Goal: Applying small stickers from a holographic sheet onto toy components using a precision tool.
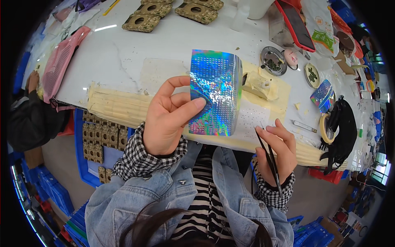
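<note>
My left hand (166, 115) pinches a shiny holographic sticker sheet (216, 92) between thumb and fingers, holding it up over the front of the table. Rows of small marks cover the sheet, and its right side curls. In my right hand (279, 152) is a pair of black tweezers (269, 162), gripped with the tips pointing up and away. Below those tips lies a white sheet with small dark specks (253, 121). Just beyond it, a block wrapped in cream masking tape (262, 85) rests on the table; the lifted sheet hides part of this area.
Camouflage-patterned cases (142, 21) lie at the far side, and more fill a blue tray (84, 164) below the table. A round metal dish (273, 61), a red-edged phone (294, 25), a utility knife (303, 126), a tape roll (327, 128) and a black mask (342, 131) lie right. A person's sleeve (31, 119) shows left.
</note>
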Action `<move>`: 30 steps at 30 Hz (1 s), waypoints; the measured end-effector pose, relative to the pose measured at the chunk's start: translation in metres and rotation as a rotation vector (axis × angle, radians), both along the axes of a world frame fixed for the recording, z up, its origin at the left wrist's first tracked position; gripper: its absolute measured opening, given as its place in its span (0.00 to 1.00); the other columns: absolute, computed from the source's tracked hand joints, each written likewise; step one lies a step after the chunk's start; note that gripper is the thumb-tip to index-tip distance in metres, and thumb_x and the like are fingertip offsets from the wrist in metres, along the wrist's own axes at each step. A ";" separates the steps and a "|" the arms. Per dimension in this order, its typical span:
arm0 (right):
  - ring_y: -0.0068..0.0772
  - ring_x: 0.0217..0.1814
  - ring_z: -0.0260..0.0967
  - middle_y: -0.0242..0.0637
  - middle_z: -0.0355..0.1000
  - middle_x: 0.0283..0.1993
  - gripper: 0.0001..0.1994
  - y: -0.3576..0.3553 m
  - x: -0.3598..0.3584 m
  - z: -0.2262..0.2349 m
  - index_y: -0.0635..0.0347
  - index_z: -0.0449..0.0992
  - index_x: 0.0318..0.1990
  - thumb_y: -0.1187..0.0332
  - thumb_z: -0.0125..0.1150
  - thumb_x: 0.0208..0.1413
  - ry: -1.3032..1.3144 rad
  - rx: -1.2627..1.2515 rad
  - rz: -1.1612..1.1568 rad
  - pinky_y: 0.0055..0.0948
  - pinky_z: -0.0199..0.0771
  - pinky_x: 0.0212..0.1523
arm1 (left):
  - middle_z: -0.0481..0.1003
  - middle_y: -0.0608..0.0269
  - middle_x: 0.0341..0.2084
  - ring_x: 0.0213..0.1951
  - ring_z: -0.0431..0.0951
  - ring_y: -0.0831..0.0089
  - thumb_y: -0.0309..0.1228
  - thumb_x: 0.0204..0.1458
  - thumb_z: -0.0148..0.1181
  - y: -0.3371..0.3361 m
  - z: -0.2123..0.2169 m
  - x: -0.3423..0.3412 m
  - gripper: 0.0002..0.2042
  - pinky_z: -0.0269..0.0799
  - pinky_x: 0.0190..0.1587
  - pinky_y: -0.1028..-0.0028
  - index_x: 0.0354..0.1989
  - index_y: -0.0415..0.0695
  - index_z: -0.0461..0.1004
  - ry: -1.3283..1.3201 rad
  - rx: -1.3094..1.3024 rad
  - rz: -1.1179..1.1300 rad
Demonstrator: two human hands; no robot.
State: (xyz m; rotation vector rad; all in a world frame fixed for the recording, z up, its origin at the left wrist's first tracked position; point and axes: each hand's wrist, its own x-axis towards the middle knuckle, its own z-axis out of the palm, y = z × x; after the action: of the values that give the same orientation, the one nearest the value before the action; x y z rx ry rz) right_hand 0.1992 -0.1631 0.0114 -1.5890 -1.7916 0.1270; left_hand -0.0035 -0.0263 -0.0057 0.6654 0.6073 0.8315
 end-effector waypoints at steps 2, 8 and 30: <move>0.42 0.50 0.71 0.40 0.77 0.43 0.20 0.007 -0.008 0.005 0.62 0.76 0.46 0.76 0.70 0.42 0.103 0.062 0.029 0.49 0.69 0.59 | 0.79 0.52 0.38 0.40 0.79 0.72 0.17 0.54 0.56 -0.001 0.002 0.003 0.20 0.76 0.45 0.74 0.54 0.36 0.59 0.010 0.001 -0.030; 0.42 0.50 0.74 0.41 0.77 0.43 0.21 0.038 -0.029 0.010 0.64 0.76 0.45 0.77 0.72 0.40 0.166 0.157 0.164 0.43 0.75 0.54 | 0.79 0.57 0.35 0.39 0.79 0.75 0.16 0.52 0.58 -0.008 0.004 0.005 0.21 0.75 0.44 0.79 0.54 0.37 0.60 0.003 0.007 -0.075; 0.43 0.47 0.76 0.45 0.77 0.40 0.20 0.045 -0.035 0.001 0.66 0.76 0.45 0.79 0.71 0.42 0.155 0.196 0.122 0.42 0.77 0.51 | 0.79 0.58 0.36 0.40 0.79 0.77 0.16 0.52 0.58 -0.011 0.008 0.004 0.22 0.75 0.44 0.79 0.54 0.37 0.59 0.086 0.168 -0.068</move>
State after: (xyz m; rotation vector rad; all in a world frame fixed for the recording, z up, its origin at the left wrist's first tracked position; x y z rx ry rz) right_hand 0.1643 -0.1186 0.0129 -1.2974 -1.7234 0.1241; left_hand 0.0006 -0.0374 0.0023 0.8739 0.5933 0.7995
